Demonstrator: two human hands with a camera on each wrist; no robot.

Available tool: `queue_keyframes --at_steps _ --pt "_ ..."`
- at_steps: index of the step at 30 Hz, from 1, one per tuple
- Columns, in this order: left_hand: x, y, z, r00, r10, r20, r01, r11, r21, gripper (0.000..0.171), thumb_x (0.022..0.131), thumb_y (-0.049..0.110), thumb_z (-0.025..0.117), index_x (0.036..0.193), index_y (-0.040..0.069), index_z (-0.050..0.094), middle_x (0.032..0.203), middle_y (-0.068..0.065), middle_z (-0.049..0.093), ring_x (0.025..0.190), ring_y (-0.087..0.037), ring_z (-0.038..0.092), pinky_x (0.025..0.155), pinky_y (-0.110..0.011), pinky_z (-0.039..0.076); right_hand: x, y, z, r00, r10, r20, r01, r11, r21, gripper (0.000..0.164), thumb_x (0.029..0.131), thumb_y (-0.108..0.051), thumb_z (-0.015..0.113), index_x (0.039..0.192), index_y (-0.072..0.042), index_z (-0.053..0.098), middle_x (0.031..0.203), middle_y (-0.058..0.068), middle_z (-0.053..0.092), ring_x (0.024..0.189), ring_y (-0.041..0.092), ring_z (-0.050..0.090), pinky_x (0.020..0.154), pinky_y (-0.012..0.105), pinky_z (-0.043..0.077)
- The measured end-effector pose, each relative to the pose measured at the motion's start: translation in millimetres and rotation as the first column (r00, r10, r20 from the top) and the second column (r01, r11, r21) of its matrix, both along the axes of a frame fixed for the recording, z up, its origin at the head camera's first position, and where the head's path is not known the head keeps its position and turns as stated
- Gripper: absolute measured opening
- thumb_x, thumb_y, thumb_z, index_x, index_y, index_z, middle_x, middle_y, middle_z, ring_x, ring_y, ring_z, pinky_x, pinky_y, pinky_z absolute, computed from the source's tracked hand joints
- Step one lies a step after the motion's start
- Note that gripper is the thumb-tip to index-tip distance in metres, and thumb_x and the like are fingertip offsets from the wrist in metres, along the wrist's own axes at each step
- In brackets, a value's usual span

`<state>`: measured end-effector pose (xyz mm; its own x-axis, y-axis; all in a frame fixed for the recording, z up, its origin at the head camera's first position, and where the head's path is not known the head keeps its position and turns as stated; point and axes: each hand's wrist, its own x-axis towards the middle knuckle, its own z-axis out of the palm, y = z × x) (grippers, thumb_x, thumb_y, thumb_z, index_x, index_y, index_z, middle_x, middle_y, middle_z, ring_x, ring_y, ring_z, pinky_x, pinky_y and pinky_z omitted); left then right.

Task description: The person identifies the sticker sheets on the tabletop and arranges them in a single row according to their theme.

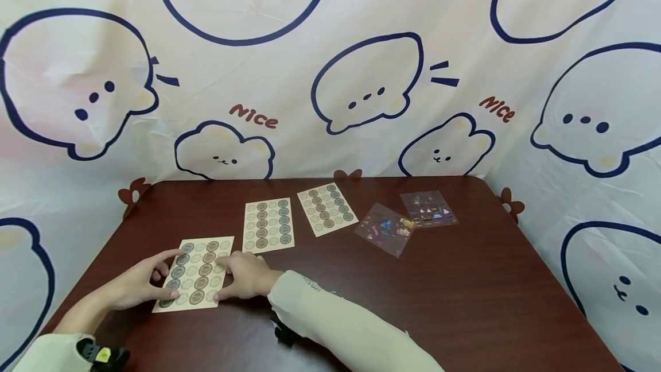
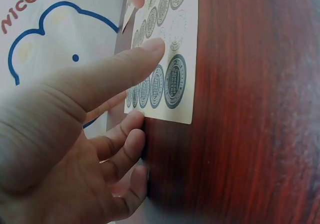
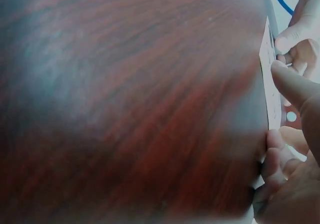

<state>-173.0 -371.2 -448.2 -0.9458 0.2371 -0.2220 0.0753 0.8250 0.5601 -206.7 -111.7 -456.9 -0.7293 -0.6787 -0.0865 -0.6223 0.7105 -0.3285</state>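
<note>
A cream sheet of round stickers (image 1: 192, 271) lies on the table at the front left, with dark and pale circles in rows. My left hand (image 1: 129, 281) rests on its left side, thumb and index finger spread along it. In the left wrist view the left thumb (image 2: 125, 72) reaches straight over the sticker sheet (image 2: 187, 44), and the other fingertips meet the table beside its edge. At the sheet's right side my right hand (image 1: 248, 275) touches it with thumb and index finger. The right wrist view shows the right thumb (image 3: 292, 84) over the sheet, seen almost edge-on.
Two similar sticker sheets, one upright (image 1: 268, 225) and one tilted (image 1: 326, 209), lie farther back on the brown table (image 1: 439, 303). To their right, a clear sheet with colourful stickers (image 1: 384, 229) overlaps another clear sheet (image 1: 428, 209). A printed curtain (image 1: 289, 85) hangs behind.
</note>
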Motion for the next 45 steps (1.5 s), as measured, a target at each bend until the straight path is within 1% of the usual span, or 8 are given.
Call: queue_keyframes --at_steps 2,4,9,12,19,32,40,45 --pt "-1.6 -1 1.2 1.0 -0.005 0.003 0.005 1.0 -0.009 0.099 0.08 0.032 0.086 0.152 -0.009 0.031 0.098 -0.007 0.052 0.084 -0.015 0.042 0.068 -0.024 0.034 -1.5 -1 -1.1 0.999 -0.036 0.028 0.037 0.999 -0.025 0.073 0.079 -0.052 0.082 0.145 -0.033 0.055 0.095 -0.019 0.058 0.087 -0.005 0.053 0.071 0.018 0.038" --pt "-2.7 -3 2.4 1.0 -0.007 0.004 0.007 1.0 -0.013 0.101 0.08 0.031 0.085 0.153 -0.01 0.029 0.097 -0.007 0.052 0.083 -0.013 0.042 0.068 -0.023 0.034 -2.9 -2 -1.4 0.997 -0.059 0.053 0.061 0.997 -0.048 0.074 0.079 -0.05 0.083 0.146 -0.033 0.054 0.092 -0.02 0.056 0.081 -0.005 0.051 0.069 0.016 0.037" --pt "-5.0 -5 3.5 0.999 -0.03 0.014 0.03 1.0 0.001 0.094 0.081 0.027 0.085 0.149 -0.014 0.034 0.094 -0.006 0.047 0.079 -0.01 0.04 0.066 -0.024 0.033 -3.1 -5 0.0 0.994 -0.093 0.063 0.096 0.994 -0.052 0.075 0.079 -0.05 0.084 0.146 -0.034 0.054 0.086 -0.02 0.053 0.076 -0.005 0.048 0.068 0.016 0.036" --pt "-6.6 -5 3.0 0.999 -0.03 0.02 0.03 1.0 -0.005 0.092 0.081 0.025 0.085 0.148 -0.014 0.036 0.093 -0.007 0.045 0.078 -0.011 0.039 0.065 -0.025 0.032 -1.5 -6 1.8 0.995 -0.096 0.03 0.097 0.995 -0.021 0.076 0.078 -0.051 0.084 0.146 -0.036 0.054 0.09 -0.018 0.055 0.08 -0.004 0.051 0.069 0.019 0.037" --pt "-9.2 -1 2.5 1.0 -0.012 0.008 0.012 0.999 -0.04 0.089 0.08 0.022 0.086 0.146 -0.013 0.039 0.093 -0.007 0.044 0.081 -0.015 0.039 0.066 -0.025 0.031 0.4 -7 -1.0 0.994 -0.104 -0.026 0.105 0.994 0.016 0.072 0.077 -0.055 0.083 0.142 -0.038 0.057 0.116 -0.015 0.063 0.102 0.0 0.058 0.079 0.023 0.041" --pt "-8.0 7 0.2 0.999 -0.031 -0.019 0.031 1.0 0.002 0.084 0.08 0.018 0.085 0.144 -0.016 0.042 0.09 -0.006 0.044 0.074 -0.01 0.037 0.063 -0.024 0.031 -1.9 -4 -0.5 0.991 -0.137 -0.006 0.137 0.991 0.003 0.067 0.076 -0.052 0.085 0.137 -0.036 0.063 0.129 -0.015 0.066 0.114 0.003 0.063 0.083 0.025 0.047" --pt "-6.3 9 1.5 1.0 0.008 0.023 -0.008 1.0 -0.02 0.086 0.08 0.018 0.085 0.146 -0.016 0.039 0.092 -0.006 0.05 0.073 -0.012 0.043 0.062 -0.023 0.036 2.7 -8 -4.5 0.986 -0.166 -0.01 0.165 0.986 -0.005 0.063 0.076 -0.052 0.084 0.135 -0.038 0.065 0.129 -0.018 0.066 0.115 0.002 0.063 0.082 0.025 0.046" --pt "-2.3 6 -0.4 1.0 0.001 -0.011 -0.001 1.0 -0.003 0.084 0.081 0.017 0.084 0.145 -0.015 0.041 0.092 -0.006 0.05 0.07 -0.008 0.042 0.061 -0.022 0.036 5.6 -11 -5.3 0.984 -0.176 -0.026 0.176 0.984 -0.005 0.059 0.077 -0.052 0.084 0.132 -0.04 0.066 0.126 -0.021 0.066 0.112 0.006 0.064 0.081 0.026 0.044"
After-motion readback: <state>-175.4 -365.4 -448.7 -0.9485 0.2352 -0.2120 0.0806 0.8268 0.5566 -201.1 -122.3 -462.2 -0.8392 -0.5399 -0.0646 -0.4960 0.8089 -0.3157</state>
